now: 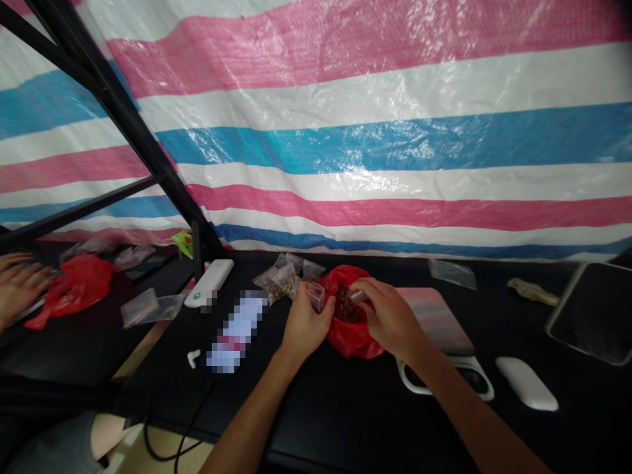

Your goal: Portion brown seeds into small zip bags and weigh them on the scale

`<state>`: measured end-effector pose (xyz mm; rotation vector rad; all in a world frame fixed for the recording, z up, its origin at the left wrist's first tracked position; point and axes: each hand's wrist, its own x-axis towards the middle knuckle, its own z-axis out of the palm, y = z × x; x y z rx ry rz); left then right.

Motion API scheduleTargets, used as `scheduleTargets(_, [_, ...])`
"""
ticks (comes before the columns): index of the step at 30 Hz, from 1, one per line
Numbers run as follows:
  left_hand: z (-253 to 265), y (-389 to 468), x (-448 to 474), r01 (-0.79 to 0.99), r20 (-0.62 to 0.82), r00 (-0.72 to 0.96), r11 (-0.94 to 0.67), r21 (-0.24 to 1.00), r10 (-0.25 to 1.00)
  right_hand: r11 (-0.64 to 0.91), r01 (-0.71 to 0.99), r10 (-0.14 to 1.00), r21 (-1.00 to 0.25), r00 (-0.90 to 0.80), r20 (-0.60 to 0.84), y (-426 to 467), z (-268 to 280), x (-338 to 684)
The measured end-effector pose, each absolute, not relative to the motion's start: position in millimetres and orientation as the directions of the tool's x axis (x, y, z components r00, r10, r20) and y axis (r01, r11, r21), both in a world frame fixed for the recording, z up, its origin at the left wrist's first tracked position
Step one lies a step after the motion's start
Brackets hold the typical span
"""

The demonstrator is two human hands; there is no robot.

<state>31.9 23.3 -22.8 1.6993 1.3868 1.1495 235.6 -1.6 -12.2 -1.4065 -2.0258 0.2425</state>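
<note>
A red plastic bag [353, 339] lies opened on the black table, with small brown bits [349, 309] heaped inside. At its left edge, my left hand [305, 322] is closed around a small clear plastic container [316, 297]. My right hand [388, 313] reaches over the bag's right side, fingers pinched on a small clear plastic piece [359, 297] above the brown bits. Whether that piece is a scoop or another container, I cannot tell. Just behind my left hand sit several small clear zip bags [284, 276] filled with brownish bits.
Left of my arms are a phone [237, 332], a white power bank [210, 283], a white earbud [193, 357] and a cable. To the right lie a pinkish case [437, 319], an earbud case [527, 383] and a dark tablet [595, 313]. Another person's hand [20, 283] touches a second red bag [79, 286].
</note>
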Motion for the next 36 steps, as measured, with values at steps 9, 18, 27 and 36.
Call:
scheduleTargets(9, [-32, 28, 37, 0.031, 0.106, 0.229, -0.116, 0.993, 0.968, 0.292, 0.903, 0.929, -0.316, -0.189, 0.318, -4, -17, 232])
scheduleTargets(18, [-24, 26, 38, -0.241, -0.046, 0.302, 0.123, 0.963, 0.952, 0.301, 0.825, 0.949, -0.478, -0.212, 0.232, -8, -16, 223])
scheduleTargets(27, [-29, 31, 36, 0.018, 0.240, 0.091, -0.242, 0.970, 0.967, 0.237, 0.812, 0.948, -0.532, -0.073, 0.311, -9, -16, 218])
scheduleTargets(36, [-25, 29, 29, 0.528, 0.440, 0.263, -0.509, 0.679, 0.859, 0.487, 0.636, 0.843, -0.599, -0.164, 0.512, -14, -7, 214])
